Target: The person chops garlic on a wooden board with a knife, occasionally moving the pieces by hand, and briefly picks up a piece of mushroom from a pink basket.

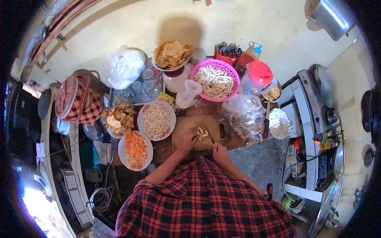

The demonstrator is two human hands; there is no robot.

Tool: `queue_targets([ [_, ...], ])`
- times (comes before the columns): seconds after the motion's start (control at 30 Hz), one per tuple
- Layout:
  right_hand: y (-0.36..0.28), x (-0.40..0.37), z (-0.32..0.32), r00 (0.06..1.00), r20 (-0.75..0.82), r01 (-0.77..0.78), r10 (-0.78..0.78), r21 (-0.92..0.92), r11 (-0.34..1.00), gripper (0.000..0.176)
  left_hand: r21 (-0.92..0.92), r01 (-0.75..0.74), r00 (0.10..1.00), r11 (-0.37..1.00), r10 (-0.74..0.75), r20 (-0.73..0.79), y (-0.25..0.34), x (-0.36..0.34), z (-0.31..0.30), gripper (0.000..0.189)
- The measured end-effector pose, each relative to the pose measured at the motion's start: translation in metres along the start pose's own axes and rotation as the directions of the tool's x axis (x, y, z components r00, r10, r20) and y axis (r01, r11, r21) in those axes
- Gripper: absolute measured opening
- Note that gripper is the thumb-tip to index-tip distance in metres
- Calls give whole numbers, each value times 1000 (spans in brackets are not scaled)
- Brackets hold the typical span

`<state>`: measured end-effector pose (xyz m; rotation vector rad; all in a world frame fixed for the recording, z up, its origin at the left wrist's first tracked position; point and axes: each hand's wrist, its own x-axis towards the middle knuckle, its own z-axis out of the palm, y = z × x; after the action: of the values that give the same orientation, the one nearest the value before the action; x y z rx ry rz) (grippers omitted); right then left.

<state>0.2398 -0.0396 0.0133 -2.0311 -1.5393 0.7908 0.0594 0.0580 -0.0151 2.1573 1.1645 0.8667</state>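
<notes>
- Two bare hands are over the near half of a wooden cutting board (186, 124), which lies on a dark wooden table (159, 148).
- Right hand (220, 151): fingers closed about the handle of a knife (210, 136); blade points away from the wearer, lying over the board just right of the cut food.
- Left hand (188, 142): fingers bent, at the board's near left part, just left of the cut food. Cannot tell whether a piece is pinched in the fingertips.
- Pale cut pieces (202, 135): small loose group on the board, between left hand and blade.
- Left of board: patterned plate (172, 127) heaped with pale cubes; nearer the wearer, white plate (122, 149) of shredded orange and whitish food, next to it.
- Beyond board: pink perforated basket (237, 85) filled with pale strips; small knotted plastic bag (188, 95) near its left side.
- Right of board: clear plastic bag (245, 113), contents indistinct; black-handled knife (266, 129) between it and a foil-covered round dish (279, 123).
- Farther back: fried crackers (172, 53) piled on a plate; red cutlery basket (227, 60); pink-lidded container (260, 72).
</notes>
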Motion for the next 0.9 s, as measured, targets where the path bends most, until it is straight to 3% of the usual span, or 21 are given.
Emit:
queue_targets([
  [0.1,12,1,-13,999,1,-36,36,46,998,36,-34,23,989,999,-18,146,8,16,4,14],
  [0.17,20,1,-20,1000,9,-30,30,39,999,39,-174,-32,998,984,21,-66,24,27,5,15],
  [0.2,24,0,-23,1000,10,-6,6,46,999,39,-178,-46,998,983,37,-56,37,39,-4,15],
  [0.27,31,2,-32,1000,-2,6,-6,55,998,40,74,-123,980,990,133,-150,60,72,-23,19],
  [0.33,36,5,-42,987,157,12,-19,43,999,46,-23,-113,979,993,108,-173,60,106,-17,20],
  [0.37,38,6,-45,989,145,2,-9,45,999,46,-117,-90,978,989,65,-199,60,124,-13,21],
  [0.47,44,10,-54,987,159,-51,39,77,996,54,-29,-25,991,999,21,-134,46,180,1,26],
  [0.5,43,11,-61,981,196,-5,-9,71,997,62,-34,-33,992,999,28,-126,36,198,8,26],
  [0.57,45,14,-69,972,231,32,-47,68,997,71,178,-240,953,954,266,-146,14,228,23,22],
  [0.6,48,14,-71,978,189,73,-87,82,994,69,172,-245,953,954,270,-138,5,239,29,22],
  [0.67,51,17,-77,983,143,105,-118,93,990,67,374,-138,987,917,94,134,-5,258,39,21],
  [0.7,50,19,-82,980,180,65,-81,92,994,64,370,-142,985,918,96,140,-1,266,42,21],
  [0.77,49,23,-88,975,220,22,-42,92,996,62,621,-92,939,779,-140,315,5,276,43,20],
  [0.9,53,30,-90,975,212,54,-72,89,995,58,642,-33,940,766,-195,280,-10,279,54,28],
])
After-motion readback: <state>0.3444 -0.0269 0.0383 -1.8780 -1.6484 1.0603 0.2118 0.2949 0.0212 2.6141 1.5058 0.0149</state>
